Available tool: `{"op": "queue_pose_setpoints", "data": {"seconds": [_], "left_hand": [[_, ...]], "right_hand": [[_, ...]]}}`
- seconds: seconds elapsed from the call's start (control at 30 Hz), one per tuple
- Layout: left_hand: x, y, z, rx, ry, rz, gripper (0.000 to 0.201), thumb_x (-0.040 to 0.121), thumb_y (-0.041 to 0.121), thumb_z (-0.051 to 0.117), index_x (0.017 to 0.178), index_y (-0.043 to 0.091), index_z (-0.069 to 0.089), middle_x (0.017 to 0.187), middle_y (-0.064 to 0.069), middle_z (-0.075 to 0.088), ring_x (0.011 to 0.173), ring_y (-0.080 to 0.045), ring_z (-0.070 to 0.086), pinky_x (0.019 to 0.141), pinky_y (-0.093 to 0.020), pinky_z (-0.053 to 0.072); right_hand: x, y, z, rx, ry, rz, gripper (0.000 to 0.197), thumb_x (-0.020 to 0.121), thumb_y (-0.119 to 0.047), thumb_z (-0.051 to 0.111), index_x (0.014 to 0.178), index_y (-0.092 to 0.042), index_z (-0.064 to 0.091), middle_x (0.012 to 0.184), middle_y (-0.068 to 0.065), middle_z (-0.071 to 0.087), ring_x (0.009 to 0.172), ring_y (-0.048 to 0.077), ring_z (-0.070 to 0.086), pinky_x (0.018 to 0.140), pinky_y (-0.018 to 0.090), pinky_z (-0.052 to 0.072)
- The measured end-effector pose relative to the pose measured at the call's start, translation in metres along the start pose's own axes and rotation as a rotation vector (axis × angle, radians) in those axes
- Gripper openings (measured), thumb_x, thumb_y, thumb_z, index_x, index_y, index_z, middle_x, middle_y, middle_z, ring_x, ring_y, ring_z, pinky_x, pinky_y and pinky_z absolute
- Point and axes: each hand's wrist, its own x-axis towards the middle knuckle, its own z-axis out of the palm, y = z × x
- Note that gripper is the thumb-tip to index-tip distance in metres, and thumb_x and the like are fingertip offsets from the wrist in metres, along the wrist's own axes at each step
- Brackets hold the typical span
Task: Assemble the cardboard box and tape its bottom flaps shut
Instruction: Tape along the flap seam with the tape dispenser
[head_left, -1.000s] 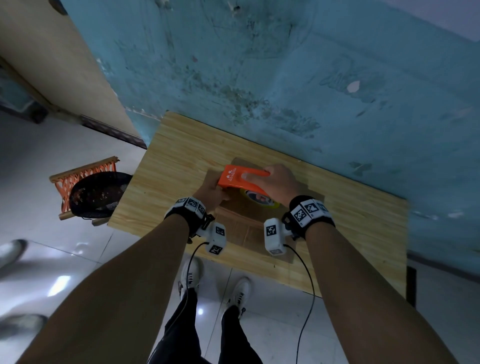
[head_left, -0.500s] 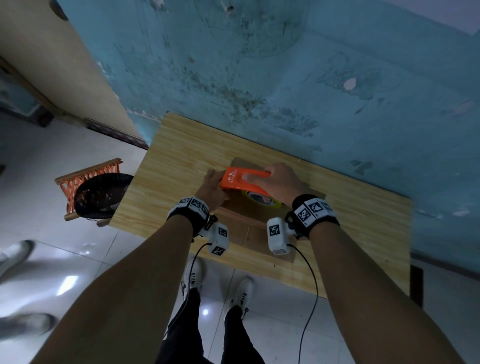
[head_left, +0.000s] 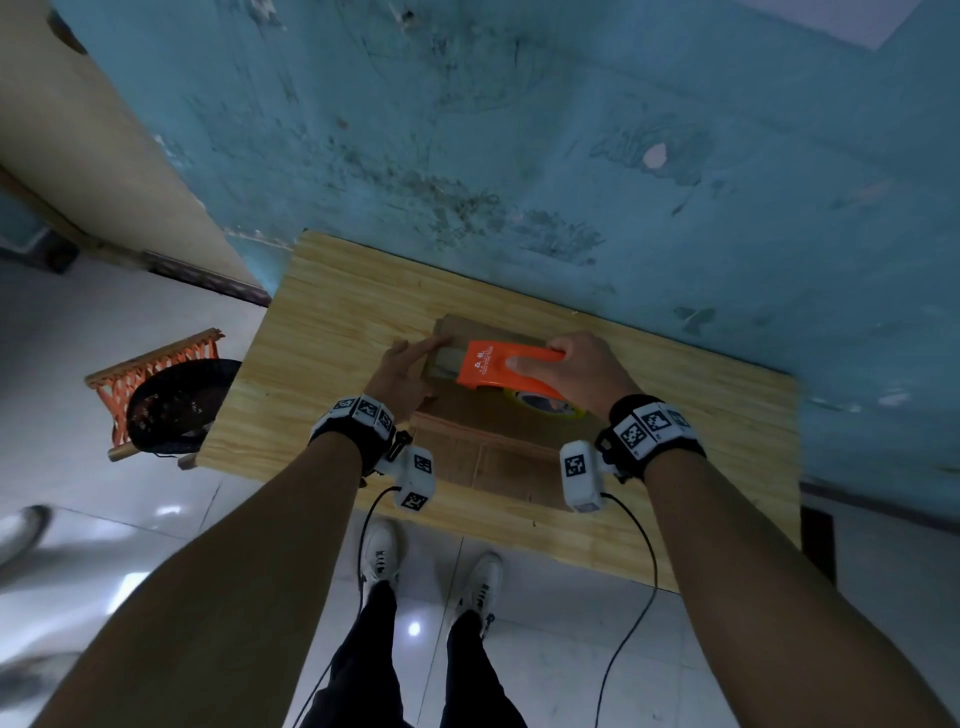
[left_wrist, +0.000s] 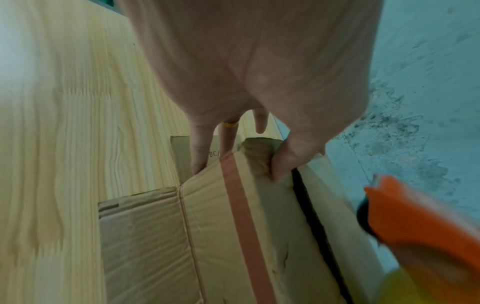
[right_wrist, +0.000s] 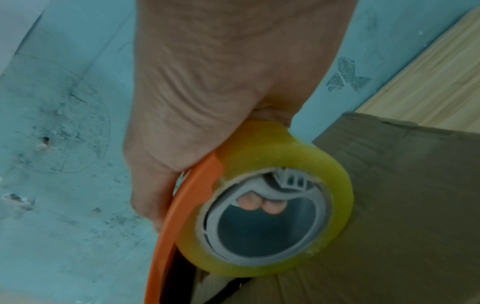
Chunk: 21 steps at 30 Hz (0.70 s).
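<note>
A brown cardboard box (head_left: 467, 413) lies flaps-up on the wooden table (head_left: 332, 322). My left hand (head_left: 405, 364) is at its left end. The index finger (head_left: 434, 344) stretches over the top, and in the left wrist view the thumb (left_wrist: 283, 164) presses the glossy tape end by the dark centre seam (left_wrist: 311, 205). The other fingers (left_wrist: 198, 156) run straight down the end face. My right hand (head_left: 587, 364) grips the orange tape dispenser (head_left: 509, 366) on the box top, with its yellowish tape roll (right_wrist: 272, 199) against the cardboard (right_wrist: 402, 185).
The table stands against a stained blue wall (head_left: 571, 130). An orange woven stool (head_left: 166, 364) carrying a black object stands on the floor at the table's left. My white shoes (head_left: 382, 561) and the wrist-camera cables (head_left: 644, 571) are below the near edge. A blurred shoe (head_left: 21, 525) shows far left.
The right hand has drawn the dispenser to the right along the box top, away from the left end. The left hand stays at that end, its index finger now stretched over the top.
</note>
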Motion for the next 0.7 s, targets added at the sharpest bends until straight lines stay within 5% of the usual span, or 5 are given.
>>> {"op": "queue_pose_setpoints", "data": {"seconds": [0.07,0.23,0.4,0.5,0.7], "left_hand": [[0.001,-0.003,-0.001,0.021,0.001,0.007,0.085,0.085,-0.011,0.062,0.134,0.057,0.055,0.154,-0.014,0.028,0.129,-0.043,0.044,0.078,-0.030,0.062],[-0.004,0.006,0.000,0.043,0.003,0.070,0.089,0.088,-0.009,0.061,0.121,0.073,0.051,0.139,-0.011,0.039,0.118,-0.038,0.049,0.086,-0.039,0.060],[-0.006,0.009,-0.001,0.018,-0.015,0.075,0.088,0.087,-0.013,0.060,0.127,0.065,0.055,0.140,-0.011,0.040,0.123,-0.042,0.048,0.090,-0.054,0.059],[-0.005,0.013,-0.004,0.016,-0.017,0.078,0.087,0.088,-0.014,0.059,0.131,0.062,0.056,0.144,-0.011,0.042,0.124,-0.042,0.049,0.090,-0.055,0.059],[-0.008,0.033,-0.014,0.206,0.146,0.075,0.077,0.091,-0.008,0.051,0.147,0.045,0.049,0.150,-0.002,0.043,0.121,-0.033,0.056,0.087,-0.050,0.060]], "right_hand": [[-0.003,0.008,-0.008,-0.001,0.014,0.010,0.052,0.080,-0.072,0.074,0.073,-0.021,0.071,0.064,-0.004,0.070,0.054,0.012,0.069,0.053,0.026,0.051],[-0.015,0.042,-0.030,-0.012,0.044,0.025,0.048,0.081,-0.068,0.076,0.079,-0.020,0.075,0.071,-0.002,0.072,0.062,0.014,0.071,0.057,0.025,0.051],[-0.024,0.058,-0.039,-0.009,0.065,0.053,0.047,0.081,-0.065,0.078,0.085,-0.019,0.076,0.073,-0.005,0.072,0.061,0.006,0.070,0.054,0.018,0.050],[-0.029,0.056,-0.035,0.028,0.079,0.064,0.038,0.083,-0.060,0.079,0.077,-0.024,0.068,0.066,-0.009,0.067,0.047,-0.002,0.064,0.044,0.009,0.042],[-0.026,0.048,-0.023,0.069,0.112,0.046,0.045,0.085,-0.064,0.076,0.086,-0.019,0.072,0.069,-0.008,0.068,0.057,0.004,0.066,0.044,0.009,0.042]]}}
